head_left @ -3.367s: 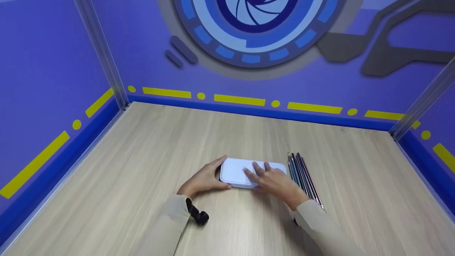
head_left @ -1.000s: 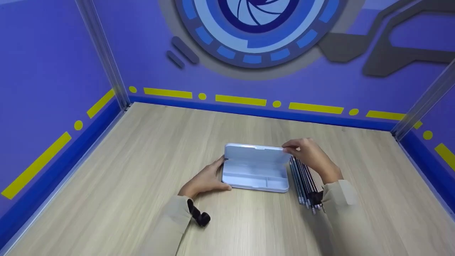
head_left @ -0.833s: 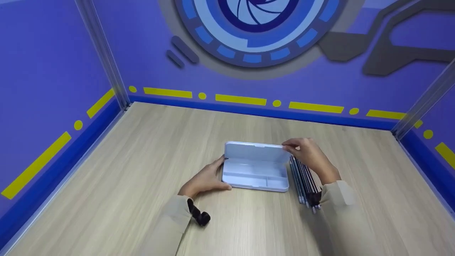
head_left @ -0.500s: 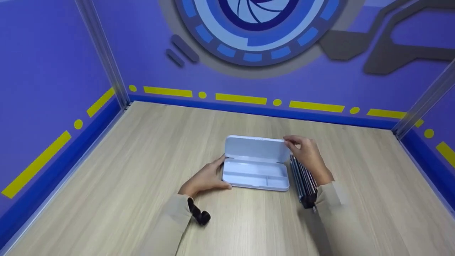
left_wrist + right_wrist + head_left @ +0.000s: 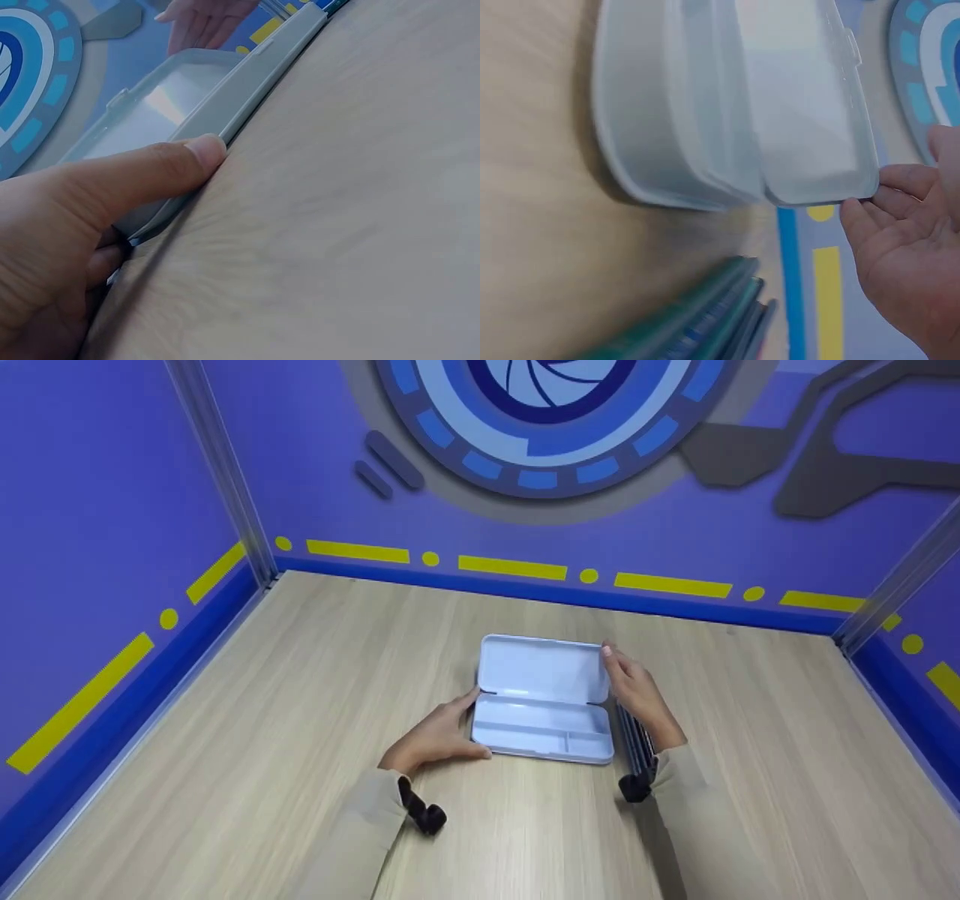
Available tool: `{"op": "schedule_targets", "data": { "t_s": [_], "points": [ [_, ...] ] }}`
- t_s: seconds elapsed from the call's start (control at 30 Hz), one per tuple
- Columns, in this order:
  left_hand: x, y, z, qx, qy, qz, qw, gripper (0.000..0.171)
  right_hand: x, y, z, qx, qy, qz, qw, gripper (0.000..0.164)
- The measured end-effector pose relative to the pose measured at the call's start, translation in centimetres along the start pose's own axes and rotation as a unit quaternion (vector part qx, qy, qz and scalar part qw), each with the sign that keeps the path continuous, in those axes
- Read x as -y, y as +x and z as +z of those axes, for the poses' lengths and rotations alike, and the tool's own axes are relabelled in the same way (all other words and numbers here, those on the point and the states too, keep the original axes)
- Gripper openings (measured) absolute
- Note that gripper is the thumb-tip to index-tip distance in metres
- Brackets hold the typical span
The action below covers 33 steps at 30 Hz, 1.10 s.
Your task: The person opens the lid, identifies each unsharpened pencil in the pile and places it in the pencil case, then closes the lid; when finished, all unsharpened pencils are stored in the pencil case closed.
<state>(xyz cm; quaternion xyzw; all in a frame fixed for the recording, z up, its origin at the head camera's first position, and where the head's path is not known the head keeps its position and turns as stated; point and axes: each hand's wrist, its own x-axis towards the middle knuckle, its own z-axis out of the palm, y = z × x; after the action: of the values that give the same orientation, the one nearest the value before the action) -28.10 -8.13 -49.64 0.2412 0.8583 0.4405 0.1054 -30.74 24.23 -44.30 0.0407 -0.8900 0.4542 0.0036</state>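
Note:
A white pencil case [image 5: 541,739] lies on the wooden table in the head view, its lid [image 5: 544,669] raised and leaning back. Its tray is split into a long compartment and smaller ones in front, with nothing in them. My left hand [image 5: 439,737] grips the left end, thumb [image 5: 180,166] on the front edge and fingers round the back. At the lid's right edge is my right hand [image 5: 636,690]; in the right wrist view its fairly straight fingers [image 5: 900,191] touch the lid's corner, with the thumb apart from it. Several pencils [image 5: 636,739] lie right of the case, partly hidden by my right arm.
Black wrist mounts [image 5: 429,817] sit at both cuffs. A blue-purple wall panel [image 5: 525,529] with yellow dashes stands behind the table [image 5: 337,660], and further panels rise at left and right.
The case was closed at first, with my right hand on top. My right hand then raised the lid and swung it further back, its pinch loosening into straighter fingers. My left hand kept its place.

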Motion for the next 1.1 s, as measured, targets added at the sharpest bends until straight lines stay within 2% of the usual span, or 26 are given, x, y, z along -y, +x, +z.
{"op": "schedule_targets", "data": {
  "t_s": [0.17,0.43,0.6,1.1],
  "points": [
    [-0.1,-0.1,0.0,0.0,-0.001,-0.011,0.9999,0.11,-0.4,0.7,1.0,0.013,-0.019,0.017,1.0,0.074],
    [0.0,0.0,0.0,0.001,0.005,-0.006,1.0,0.109,-1.7,1.2,1.9,0.067,-0.052,0.039,0.996,0.074],
    [0.1,0.0,-0.1,0.0,0.008,-0.006,0.9999,0.108,-1.5,1.2,2.1,0.087,-0.069,0.056,0.992,0.077],
    [-0.1,-0.1,0.1,-0.004,0.014,-0.006,0.9999,0.103,0.6,0.5,-0.3,0.102,-0.072,0.072,0.989,0.078]
  ]
}}
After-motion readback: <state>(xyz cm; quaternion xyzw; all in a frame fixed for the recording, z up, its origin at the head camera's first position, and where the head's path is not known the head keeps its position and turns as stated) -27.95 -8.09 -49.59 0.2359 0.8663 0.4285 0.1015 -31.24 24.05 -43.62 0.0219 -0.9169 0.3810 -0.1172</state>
